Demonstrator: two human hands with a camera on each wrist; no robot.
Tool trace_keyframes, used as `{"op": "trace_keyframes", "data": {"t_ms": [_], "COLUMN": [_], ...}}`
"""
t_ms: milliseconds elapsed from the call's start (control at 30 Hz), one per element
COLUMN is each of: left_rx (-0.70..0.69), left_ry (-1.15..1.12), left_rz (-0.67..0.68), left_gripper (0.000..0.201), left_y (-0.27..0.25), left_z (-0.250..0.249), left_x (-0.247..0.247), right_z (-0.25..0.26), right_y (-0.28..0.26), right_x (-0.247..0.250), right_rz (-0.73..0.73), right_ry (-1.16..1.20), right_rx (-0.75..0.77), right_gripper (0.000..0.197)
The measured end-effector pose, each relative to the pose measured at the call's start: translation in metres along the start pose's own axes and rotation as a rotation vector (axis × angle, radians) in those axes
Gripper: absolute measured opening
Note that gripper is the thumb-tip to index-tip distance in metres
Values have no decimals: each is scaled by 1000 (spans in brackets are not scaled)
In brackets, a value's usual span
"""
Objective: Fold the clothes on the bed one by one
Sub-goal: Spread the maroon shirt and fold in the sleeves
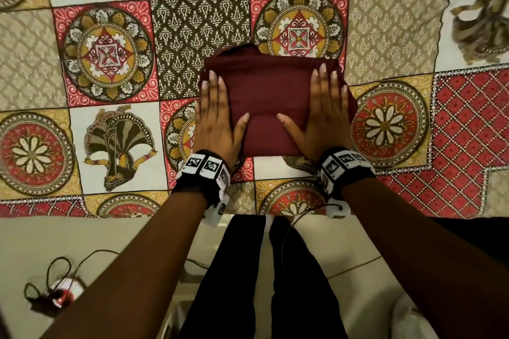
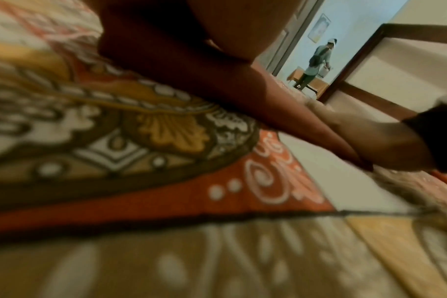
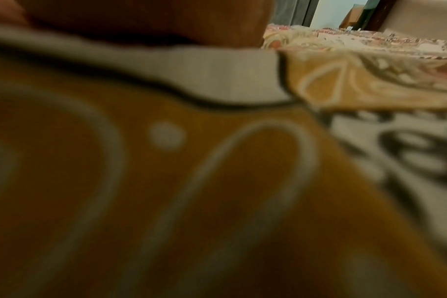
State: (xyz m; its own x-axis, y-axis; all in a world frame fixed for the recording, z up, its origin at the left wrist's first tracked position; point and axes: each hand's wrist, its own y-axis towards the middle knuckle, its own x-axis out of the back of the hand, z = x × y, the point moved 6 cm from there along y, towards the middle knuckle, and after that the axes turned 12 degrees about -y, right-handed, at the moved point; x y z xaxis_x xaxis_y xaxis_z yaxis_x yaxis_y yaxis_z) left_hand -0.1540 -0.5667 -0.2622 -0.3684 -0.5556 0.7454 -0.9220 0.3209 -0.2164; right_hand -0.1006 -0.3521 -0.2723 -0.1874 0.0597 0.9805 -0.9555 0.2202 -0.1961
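Note:
A maroon garment [image 1: 271, 96] lies folded into a compact rectangle near the bed's front edge. My left hand [image 1: 217, 115] rests flat on its left side, fingers straight and pointing away from me. My right hand [image 1: 322, 110] lies flat on its right side in the same way, thumb spread inward. In the left wrist view the maroon garment [image 2: 281, 113] runs as a thick folded edge, and the right hand [image 2: 385, 141] presses on its far end. The right wrist view is blurred, filled by the bedsheet [image 3: 166, 181] close up.
The patterned patchwork bedsheet [image 1: 110, 58] covers the whole bed. Its front edge [image 1: 82, 215] runs just before my legs. A cable and a small red and white device [image 1: 63, 292] lie on the floor at lower left. A wooden headboard [image 2: 370, 66] and another person [image 2: 316, 62] show in a doorway.

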Motion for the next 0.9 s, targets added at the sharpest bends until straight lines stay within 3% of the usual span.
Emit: {"op": "trace_keyframes", "data": {"t_ms": [67, 133, 200, 267, 333, 400, 500, 633, 733, 800, 900], "left_rx": [87, 263, 465, 666, 774, 814, 831, 819, 767, 713, 596], "left_ry": [-222, -385, -481, -572, -682, -819, -929, -1044, -1164, -1217, -1376], "left_rz": [-127, -291, -354, -273, -114, 2, 50, -46, -142, -267, -466], "left_gripper": [90, 104, 99, 81, 56, 31, 26, 14, 20, 21, 37], "left_y": [-6, -14, -16, -12, -1, 8, 9, -3, -21, -55, -123], "left_z": [3, 14, 21, 25, 24, 17, 9, -18, -67, -105, -156], "left_x": [14, 26, 35, 35, 32, 33, 35, 59, 117, 185, 287], "right_z": [0, -6, -15, -33, -58, -78, -77, -40, -11, 35, 100], "right_y": [1, 3, 1, -8, -28, -42, -45, -44, -50, -60, -75], "right_x": [-1, 1, 12, 25, 29, 19, 2, 27, 70, 135, 258], "right_rz": [9, 23, 20, -48, -115, -46, 172, 267, 540, 689, 765], "right_ry": [32, 83, 215, 334, 388, 572, 789, 1077, 1259, 1433, 1648], "right_rx": [7, 21, 14, -115, -352, -613, -819, -815, -715, -551, -345], "right_gripper": [104, 104, 100, 93, 89, 87, 83, 81, 78, 77, 66]}}
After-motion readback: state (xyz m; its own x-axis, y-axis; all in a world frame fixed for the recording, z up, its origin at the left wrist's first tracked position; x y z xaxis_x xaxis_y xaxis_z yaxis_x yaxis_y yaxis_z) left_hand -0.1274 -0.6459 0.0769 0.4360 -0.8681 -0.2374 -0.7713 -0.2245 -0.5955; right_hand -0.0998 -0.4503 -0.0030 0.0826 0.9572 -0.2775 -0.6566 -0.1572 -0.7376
